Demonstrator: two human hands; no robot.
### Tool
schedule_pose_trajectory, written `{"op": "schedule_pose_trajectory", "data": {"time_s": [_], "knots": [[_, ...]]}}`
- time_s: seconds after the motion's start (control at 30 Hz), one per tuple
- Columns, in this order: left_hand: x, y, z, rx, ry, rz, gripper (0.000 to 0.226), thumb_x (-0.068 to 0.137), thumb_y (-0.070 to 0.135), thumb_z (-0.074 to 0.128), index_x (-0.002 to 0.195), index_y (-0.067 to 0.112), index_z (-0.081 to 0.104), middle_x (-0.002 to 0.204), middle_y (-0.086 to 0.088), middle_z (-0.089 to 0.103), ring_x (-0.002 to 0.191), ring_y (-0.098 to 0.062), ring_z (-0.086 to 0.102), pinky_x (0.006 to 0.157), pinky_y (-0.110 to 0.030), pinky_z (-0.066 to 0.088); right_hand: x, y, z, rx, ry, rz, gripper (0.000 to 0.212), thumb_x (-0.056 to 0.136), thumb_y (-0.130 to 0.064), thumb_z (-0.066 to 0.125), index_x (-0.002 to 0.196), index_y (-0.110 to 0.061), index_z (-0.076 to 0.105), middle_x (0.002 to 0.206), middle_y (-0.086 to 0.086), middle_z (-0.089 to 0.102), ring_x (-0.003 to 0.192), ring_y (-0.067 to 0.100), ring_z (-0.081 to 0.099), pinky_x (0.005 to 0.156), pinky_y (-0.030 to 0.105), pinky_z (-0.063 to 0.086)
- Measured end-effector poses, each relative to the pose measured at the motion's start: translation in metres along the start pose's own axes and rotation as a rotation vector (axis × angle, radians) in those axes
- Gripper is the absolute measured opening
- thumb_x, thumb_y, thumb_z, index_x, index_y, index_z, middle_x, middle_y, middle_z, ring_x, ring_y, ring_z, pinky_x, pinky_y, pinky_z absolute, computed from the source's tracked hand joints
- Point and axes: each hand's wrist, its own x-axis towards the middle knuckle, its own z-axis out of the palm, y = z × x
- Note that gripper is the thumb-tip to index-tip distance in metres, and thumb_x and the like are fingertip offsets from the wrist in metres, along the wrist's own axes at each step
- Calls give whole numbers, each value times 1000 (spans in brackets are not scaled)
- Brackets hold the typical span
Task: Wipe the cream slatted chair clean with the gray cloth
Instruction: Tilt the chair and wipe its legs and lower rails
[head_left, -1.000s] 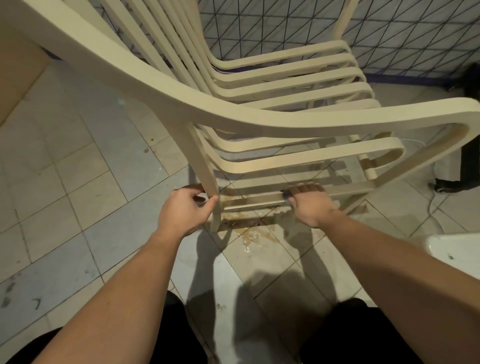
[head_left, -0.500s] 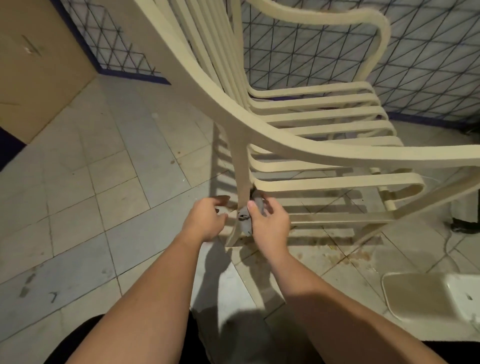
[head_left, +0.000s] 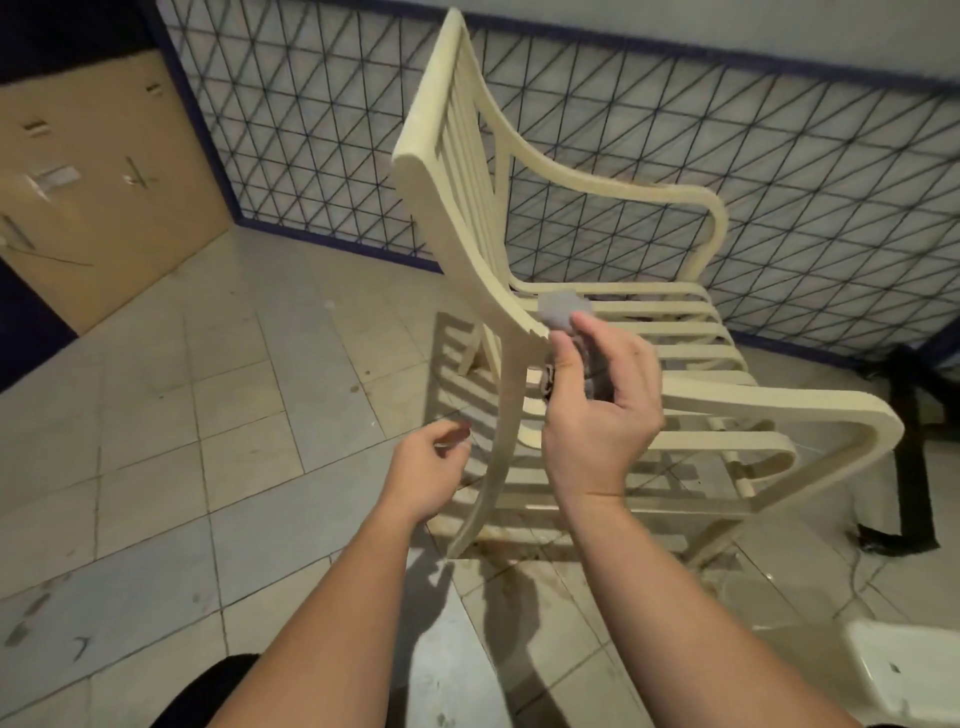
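The right hand (head_left: 597, 410) is curled around the gray cloth (head_left: 563, 312), with the thumb and fingers pinching it. The cloth is bunched up, and a soft lump of it sticks out above the fingertips. That lump is right by the near edge of the chair (head_left: 571, 322), where the back bends into the seat, but it is too blurry to tell if it touches. The left hand (head_left: 426, 473) is lower and to the side, just beside the chair's back leg. Its fingers are loosely curled and hold nothing. The chair is cream, with long slats and curved arms, and it stands on the tiled floor (head_left: 208, 415). Brown wet marks show on the tiles under it. Behind the chair is a wall (head_left: 779, 208) with a dark crisscross pattern. A brown board (head_left: 93, 197) leans at the far left. A white tub (head_left: 904, 670) sits at the bottom right corner, and what is inside it cannot be seen. No writing can be read anywhere.
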Motion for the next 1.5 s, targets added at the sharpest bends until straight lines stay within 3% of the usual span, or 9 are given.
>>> {"op": "schedule_pose_trajectory", "data": {"time_s": [0.2, 0.43, 0.57, 0.63, 0.73, 0.93, 1.13, 1.3, 1.5], "knots": [[-11, 26, 11, -130, -21, 68, 28, 95, 22, 66, 123, 22, 70, 110, 17, 71, 90, 10, 65, 83, -9, 51, 6, 49, -5, -255, -422, -353, 41, 84, 6, 71, 124, -7, 69, 124, 8, 67, 117, 19, 62, 107, 30, 46], [-14, 32, 16, -91, -15, 75, 34, 96, 35, 64, 130, 33, 64, 116, 16, 69, 100, -2, 66, 88, -39, 60, 42, 61, -49, -182, -314, -120, 35, 85, 0, 72, 119, -10, 71, 114, 0, 72, 103, 15, 68, 94, 38, 55], [-12, 40, 20, -71, 28, 97, 36, 95, 25, 62, 131, 30, 64, 116, 12, 71, 97, 1, 66, 86, -26, 55, 37, 28, -12, -113, -518, -169, 39, 85, -8, 75, 124, -13, 69, 125, -3, 67, 119, 8, 62, 107, 27, 45], [-10, 42, 24, -67, 48, 96, 34, 93, 27, 61, 126, 30, 66, 112, 13, 72, 98, -1, 67, 91, -32, 55, 18, 40, -7, -176, -606, -191, 50, 82, -7, 78, 129, -15, 65, 131, -4, 64, 126, 10, 58, 111, 31, 42], [-8, 44, 26, 7, 63, 97, 24, 97, 38, 59, 117, 26, 67, 107, 14, 72, 98, -7, 66, 92, -39, 55, 20, 77, -34, -311, -608, -153, 55, 80, -6, 78, 132, -17, 64, 131, -4, 65, 126, 11, 57, 108, 41, 45], [-8, 45, 27, 15, 17, 101, 33, 101, 34, 55, 132, 22, 60, 115, 11, 69, 102, -11, 67, 93, -37, 54, 48, 73, -47, -461, -813, -228, 48, 92, -28, 66, 139, -27, 58, 130, -11, 65, 117, 16, 58, 100, 39, 46], [-8, 50, 31, 67, 10, 146, 23, 103, 23, 48, 124, 22, 58, 113, 4, 65, 101, -14, 60, 86, -31, 47, 39, 36, 9, -299, -765, -141, 53, 88, -21, 63, 141, -24, 56, 135, -8, 63, 123, 15, 59, 105, 31, 46], [-6, 47, 32, 69, -12, 147, 28, 105, 31, 49, 129, 19, 57, 116, 5, 63, 90, 4, 57, 70, -13, 40, 49, 83, -64, -496, -807, -189, 54, 83, -11, 71, 135, -23, 62, 130, -9, 66, 120, 14, 59, 106, 34, 44], [-3, 50, 29, 81, 12, 132, 22, 103, 32, 54, 121, 21, 61, 105, 10, 63, 88, 1, 58, 61, -6, 38, 79, 134, -147, -718, -736, -226, 59, 79, 3, 74, 133, -16, 62, 134, 2, 63, 131, 22, 54, 116, 45, 35]]}}
